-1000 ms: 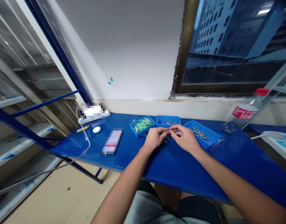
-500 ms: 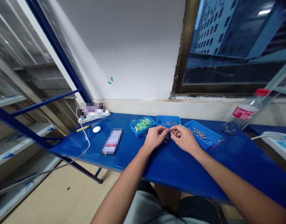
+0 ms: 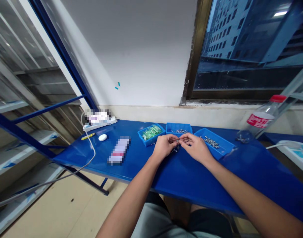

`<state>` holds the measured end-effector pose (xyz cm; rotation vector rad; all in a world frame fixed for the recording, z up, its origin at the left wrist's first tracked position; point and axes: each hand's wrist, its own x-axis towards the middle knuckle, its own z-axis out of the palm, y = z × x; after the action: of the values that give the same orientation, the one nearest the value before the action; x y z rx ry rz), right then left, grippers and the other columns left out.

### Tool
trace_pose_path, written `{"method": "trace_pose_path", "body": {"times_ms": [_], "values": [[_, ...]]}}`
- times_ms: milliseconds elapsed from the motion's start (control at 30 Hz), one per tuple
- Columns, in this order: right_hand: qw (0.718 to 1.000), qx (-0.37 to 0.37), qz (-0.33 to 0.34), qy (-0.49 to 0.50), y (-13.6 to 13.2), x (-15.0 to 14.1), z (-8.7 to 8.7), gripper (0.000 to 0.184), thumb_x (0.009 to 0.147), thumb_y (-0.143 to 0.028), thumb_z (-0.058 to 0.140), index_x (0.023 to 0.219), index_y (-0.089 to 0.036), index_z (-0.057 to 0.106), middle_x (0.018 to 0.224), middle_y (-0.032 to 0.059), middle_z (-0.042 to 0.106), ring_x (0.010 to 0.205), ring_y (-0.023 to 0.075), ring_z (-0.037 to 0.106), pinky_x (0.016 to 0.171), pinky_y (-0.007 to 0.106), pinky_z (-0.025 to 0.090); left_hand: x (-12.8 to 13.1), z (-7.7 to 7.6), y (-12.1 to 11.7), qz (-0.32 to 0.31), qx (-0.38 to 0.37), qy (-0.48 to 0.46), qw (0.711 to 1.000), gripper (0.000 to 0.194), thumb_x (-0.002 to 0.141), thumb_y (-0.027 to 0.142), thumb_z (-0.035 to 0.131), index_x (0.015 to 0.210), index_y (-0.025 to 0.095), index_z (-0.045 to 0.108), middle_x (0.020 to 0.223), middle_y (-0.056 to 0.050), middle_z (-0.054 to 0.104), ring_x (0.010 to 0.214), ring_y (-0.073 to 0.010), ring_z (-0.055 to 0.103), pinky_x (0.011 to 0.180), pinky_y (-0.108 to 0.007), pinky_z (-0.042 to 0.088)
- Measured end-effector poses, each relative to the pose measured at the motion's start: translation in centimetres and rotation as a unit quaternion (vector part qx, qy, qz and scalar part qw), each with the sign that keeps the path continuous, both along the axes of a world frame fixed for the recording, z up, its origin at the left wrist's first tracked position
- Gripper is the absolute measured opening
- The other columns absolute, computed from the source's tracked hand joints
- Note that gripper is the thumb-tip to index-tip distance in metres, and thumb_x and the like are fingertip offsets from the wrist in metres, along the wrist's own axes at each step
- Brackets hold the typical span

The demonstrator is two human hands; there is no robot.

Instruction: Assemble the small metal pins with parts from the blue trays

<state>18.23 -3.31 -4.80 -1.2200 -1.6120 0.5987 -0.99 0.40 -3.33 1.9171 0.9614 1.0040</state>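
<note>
My left hand (image 3: 164, 145) and my right hand (image 3: 192, 145) meet above the blue table, fingertips pinched together around a small metal piece (image 3: 177, 141). The piece is too small to name. Below the fingers lie several small dark and shiny metal parts (image 3: 175, 149), partly covered by my hands. Behind the hands is a blue tray (image 3: 178, 125) with thin metal pieces in it. Beside my right hand a larger blue tray (image 3: 223, 145) holds several short metal parts (image 3: 211, 142). Left of my left hand, another blue tray (image 3: 147, 143) contains green plastic packets (image 3: 151, 131).
On the left of the table (image 3: 139, 165) are a blurred-out phone-shaped object (image 3: 119, 150), a white oval object (image 3: 102, 137), a yellow-handled tool (image 3: 88, 136) and a power strip (image 3: 99, 125) with a cable. A red-capped bottle (image 3: 259, 119) stands at the right, metal parts in its bottom.
The fingertips of both hands have shifted slightly downward and to the left, still pinched together around the small piece. The trays and other objects stay where they were.
</note>
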Motion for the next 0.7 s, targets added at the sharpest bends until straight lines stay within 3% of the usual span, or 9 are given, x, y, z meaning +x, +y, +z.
{"method": "trace_pose_path", "body": {"times_ms": [167, 300, 400, 533, 600, 700], "values": [[1.000, -0.001, 0.002, 0.003, 0.1, -0.1, 0.0, 0.017, 0.086, -0.032, 0.070, 0.099, -0.022, 0.068, 0.090, 0.0054, 0.075, 0.081, 0.0205, 0.072, 0.074, 0.034, 0.063, 0.2, -0.2, 0.1, -0.023, -0.021, -0.055, 0.998, 0.033, 0.085, 0.003, 0.071, 0.116, 0.013, 0.075, 0.107, -0.011, 0.082, 0.097, -0.0201, 0.080, 0.093, -0.033, 0.064], [1.000, 0.007, -0.011, -0.028, -0.2, -0.3, 0.6, 0.023, 0.084, -0.025, 0.066, 0.106, -0.022, 0.069, 0.085, 0.0025, 0.070, 0.069, 0.0163, 0.066, 0.064, 0.029, 0.058, 0.3, 0.1, -0.2, -0.031, -0.029, -0.083, 0.996, 0.043, 0.087, 0.006, 0.071, 0.129, 0.012, 0.069, 0.118, -0.015, 0.079, 0.099, -0.0213, 0.080, 0.092, -0.034, 0.065], [0.996, 0.038, -0.030, -0.078, -0.4, -0.2, 0.9, 0.018, 0.084, -0.023, 0.063, 0.099, -0.022, 0.074, 0.087, 0.0031, 0.070, 0.069, 0.0160, 0.065, 0.066, 0.030, 0.057, 0.1, 0.7, -0.6, -0.008, -0.004, -0.042, 0.999, 0.037, 0.091, 0.023, 0.073, 0.127, 0.013, 0.071, 0.116, -0.014, 0.080, 0.097, -0.0230, 0.079, 0.086, -0.032, 0.064], [0.996, 0.043, -0.027, -0.069, -0.5, 0.0, 1.1, 0.017, 0.088, -0.025, 0.062, 0.098, -0.023, 0.076, 0.097, 0.0045, 0.074, 0.075, 0.0176, 0.069, 0.073, 0.032, 0.060, -0.4, 1.6, -1.1, -0.017, 0.021, 0.043, 0.999, 0.036, 0.098, 0.046, 0.067, 0.110, 0.015, 0.081, 0.096, -0.008, 0.083, 0.085, -0.0225, 0.079, 0.077, -0.028, 0.062], [0.997, 0.046, -0.009, -0.066, -0.6, 0.0, 1.2, 0.017, 0.089, -0.026, 0.063, 0.100, -0.024, 0.076, 0.103, 0.0054, 0.075, 0.080, 0.0186, 0.072, 0.078, 0.033, 0.062, -0.5, 1.8, -1.1, -0.027, 0.016, 0.057, 0.998, 0.037, 0.099, 0.046, 0.065, 0.110, 0.016, 0.082, 0.093, -0.006, 0.083, 0.084, -0.0225, 0.079, 0.075, -0.027, 0.061], [0.997, 0.051, 0.009, -0.056, -0.6, -0.1, 1.1, 0.018, 0.092, -0.029, 0.062, 0.102, -0.024, 0.076, 0.109, 0.0065, 0.076, 0.087, 0.0206, 0.075, 0.084, 0.036, 0.064, -0.5, 1.4, -0.8, -0.023, 0.006, 0.042, 0.999, 0.029, 0.097, 0.035, 0.068, 0.115, 0.017, 0.081, 0.104, -0.007, 0.083, 0.093, -0.0231, 0.080, 0.081, -0.028, 0.062]]}}
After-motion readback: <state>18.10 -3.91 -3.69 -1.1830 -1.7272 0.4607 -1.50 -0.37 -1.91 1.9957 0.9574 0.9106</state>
